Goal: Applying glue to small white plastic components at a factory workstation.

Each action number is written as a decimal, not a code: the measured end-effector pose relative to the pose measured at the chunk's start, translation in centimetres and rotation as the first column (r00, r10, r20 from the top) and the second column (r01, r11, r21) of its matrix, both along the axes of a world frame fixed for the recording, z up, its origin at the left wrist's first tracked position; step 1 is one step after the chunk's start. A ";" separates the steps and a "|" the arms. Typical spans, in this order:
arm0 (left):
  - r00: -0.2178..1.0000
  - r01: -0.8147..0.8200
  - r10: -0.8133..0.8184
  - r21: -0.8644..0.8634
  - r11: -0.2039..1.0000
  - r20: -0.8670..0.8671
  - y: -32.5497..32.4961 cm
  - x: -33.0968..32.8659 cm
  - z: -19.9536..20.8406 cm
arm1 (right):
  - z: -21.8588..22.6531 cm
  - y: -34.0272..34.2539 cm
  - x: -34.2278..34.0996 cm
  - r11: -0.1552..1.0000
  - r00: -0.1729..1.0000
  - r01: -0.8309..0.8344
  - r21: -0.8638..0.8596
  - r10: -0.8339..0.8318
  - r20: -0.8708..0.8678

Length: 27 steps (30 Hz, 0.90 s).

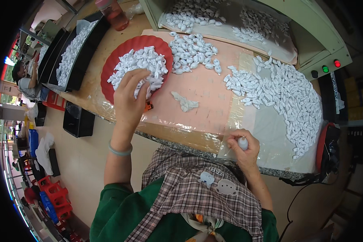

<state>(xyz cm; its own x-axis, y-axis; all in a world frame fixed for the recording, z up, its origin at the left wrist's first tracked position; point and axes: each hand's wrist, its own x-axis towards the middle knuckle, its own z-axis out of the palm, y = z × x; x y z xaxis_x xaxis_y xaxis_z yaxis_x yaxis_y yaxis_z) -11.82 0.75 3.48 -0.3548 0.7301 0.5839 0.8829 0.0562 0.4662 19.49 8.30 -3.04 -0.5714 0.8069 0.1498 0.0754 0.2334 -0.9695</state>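
My left hand is over the near edge of a red scalloped plate heaped with small white plastic pieces. Its fingers are curved, and a gap shows between thumb and forefinger; no piece is visibly gripped. Near the front edge of the table, my right hand is closed around a small whitish bottle, whose rounded end shows above the fist. Between the hands lies a crumpled pale cloth. Beside my left wrist, a small orange object is partly hidden.
White rounded pieces lie beyond the plate. A broad spread of slimmer white pieces covers the right side. A pale green machine with lit buttons stands at the back, more pieces inside. Black trays and a red-liquid container are left.
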 end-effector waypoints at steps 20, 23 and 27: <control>0.830 0.407 -0.481 -0.283 0.868 -0.283 15.4 5.1 -5.4 | -0.1 0.3 -0.1 1.000 0.998 -0.004 0.008 0.004 0.060; 0.801 0.424 -0.509 -0.302 0.854 -0.314 15.4 5.2 -5.4 | 0.0 0.4 0.1 1.000 0.998 -0.004 0.020 0.003 0.068; 0.786 0.504 -0.533 -0.177 0.846 -0.313 15.3 6.1 -4.9 | -0.2 0.2 0.5 0.999 0.996 0.022 0.031 -0.024 0.081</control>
<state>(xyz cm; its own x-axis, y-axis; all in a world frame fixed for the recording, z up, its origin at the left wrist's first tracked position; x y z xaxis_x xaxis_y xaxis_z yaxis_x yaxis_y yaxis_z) -5.72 16.09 -1.39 0.2989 0.7955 0.5271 0.8894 -0.4324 0.1483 19.95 8.53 -3.19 -0.5642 0.8156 0.1282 0.1594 0.2599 -0.9524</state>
